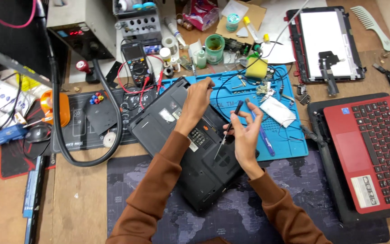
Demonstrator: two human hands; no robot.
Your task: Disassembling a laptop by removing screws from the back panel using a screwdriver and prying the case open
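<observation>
Pinching a slim black-handled screwdriver (229, 128) between thumb and fingertips, the right hand (245, 135) holds it tilted, tip down over the underside of the black plastic laptop (190, 149), handle end up near the blue silicone repair mat (290, 135). Whether the tip sits in a screw head, cannot tell. Left hand (197, 101) rests curled on the laptop's upper edge, fingers bent over the rim, pressing the case more than gripping it; nothing seen inside the fingers. Laptop lies bottom-up and skewed, half on the blue mat, half on the dark map-print desk mat (267, 212). A blue pen-like tool (263, 135) lies just beside the right hand on the blue mat. Further out: yellow sponge (256, 68), black multimeter with red leads (136, 65), thick black hose (64, 131) looping at left, red open laptop (375, 144) at right, detached screen panel (326, 43) top right.

Risks, judged: loose fingertip grip could let the driver slip and scratch the case or cam out of a screw; small screws could roll off the angled case into the clutter; laptop overhangs two mats, so a hard push may make it pivot
</observation>
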